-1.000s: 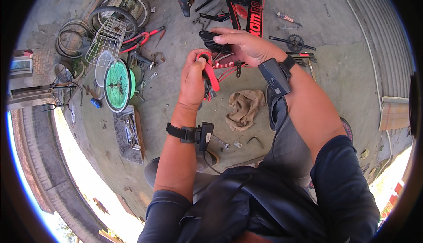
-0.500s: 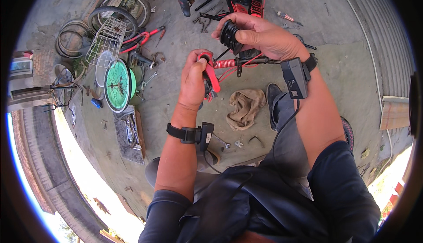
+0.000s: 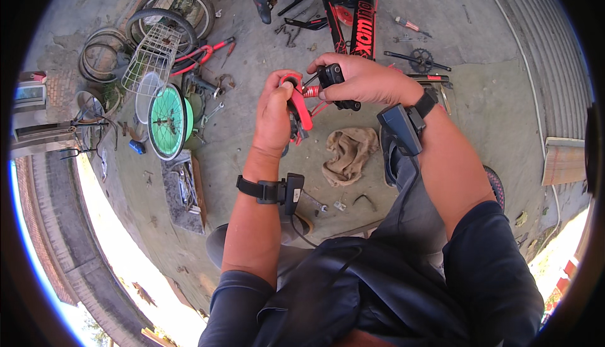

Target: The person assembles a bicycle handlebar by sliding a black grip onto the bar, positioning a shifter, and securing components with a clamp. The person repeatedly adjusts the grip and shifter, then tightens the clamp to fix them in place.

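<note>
My left hand (image 3: 272,117) is closed around a curved red bicycle part (image 3: 302,113), its thumb lying on top. A red coil spring (image 3: 311,92) and a thin dark rod (image 3: 311,79) reach from there toward my other hand. My right hand (image 3: 378,81) grips a black ridged part (image 3: 330,76) between thumb and fingers, right at the spring's far end. Whether this black part touches the spring or only covers it from view, I cannot tell. Below, a crumpled brown cloth (image 3: 350,156) lies on the ground.
Ahead lies a black-and-red bicycle frame (image 3: 364,29) with a saddle (image 3: 261,2). A crank with chainring (image 3: 421,61) is to the right. At left are a spoked wheel (image 3: 169,122), a wire basket (image 3: 151,59), loose tyres (image 3: 179,7) and a tool tray (image 3: 184,191).
My right hand has come down and nearer to me with the black part, turning it, and now covers part of the spring and shaft. My left hand has hardly moved.
</note>
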Demonstrator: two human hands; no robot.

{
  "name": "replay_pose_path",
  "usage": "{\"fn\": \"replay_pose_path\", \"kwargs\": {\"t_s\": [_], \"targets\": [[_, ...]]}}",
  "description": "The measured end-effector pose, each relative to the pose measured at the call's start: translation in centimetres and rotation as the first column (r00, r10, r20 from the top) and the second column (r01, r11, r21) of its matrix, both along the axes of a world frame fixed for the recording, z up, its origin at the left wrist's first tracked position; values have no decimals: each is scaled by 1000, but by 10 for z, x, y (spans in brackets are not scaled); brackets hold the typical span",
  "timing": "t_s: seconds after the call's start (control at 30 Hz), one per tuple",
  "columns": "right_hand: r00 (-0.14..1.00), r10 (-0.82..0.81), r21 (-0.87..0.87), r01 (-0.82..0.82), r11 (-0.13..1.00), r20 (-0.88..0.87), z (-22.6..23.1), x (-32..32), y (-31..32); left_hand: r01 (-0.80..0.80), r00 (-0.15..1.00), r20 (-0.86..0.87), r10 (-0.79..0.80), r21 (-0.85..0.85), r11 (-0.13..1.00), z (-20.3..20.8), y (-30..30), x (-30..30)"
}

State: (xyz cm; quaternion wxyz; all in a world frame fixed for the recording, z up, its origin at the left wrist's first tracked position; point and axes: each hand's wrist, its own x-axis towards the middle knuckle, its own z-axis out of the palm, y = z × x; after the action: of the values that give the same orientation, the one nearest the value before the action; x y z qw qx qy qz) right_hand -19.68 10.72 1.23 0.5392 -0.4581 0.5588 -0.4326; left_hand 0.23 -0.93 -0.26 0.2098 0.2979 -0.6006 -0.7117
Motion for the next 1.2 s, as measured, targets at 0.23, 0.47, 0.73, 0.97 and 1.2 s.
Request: {"fn": "replay_pose_path", "kwargs": {"t_s": [0.23,0.47,0.73,0.97,1.2], "targets": [[796,-282,-305,129,944,-535,-18,17,-11,-5,1000,-31,6,17,1000,2,3,-1],[680,-545,-499,293,815,-490,-26,37,-24,-11,1000,-25,12,11,1000,4,3,-1],[887,-431,-367,349,862,-168,-34,31,-30,26,999,-48,-25,28,999,11,5,-1],[861,-427,-389,306,869,-277,-34,27,-30,101,992,-65,-105,-62,993,23,6,11],[870,-423,-407,301,862,-252,-33,27,-29,219,975,104,-194,-337,916,34,8,21]]}}
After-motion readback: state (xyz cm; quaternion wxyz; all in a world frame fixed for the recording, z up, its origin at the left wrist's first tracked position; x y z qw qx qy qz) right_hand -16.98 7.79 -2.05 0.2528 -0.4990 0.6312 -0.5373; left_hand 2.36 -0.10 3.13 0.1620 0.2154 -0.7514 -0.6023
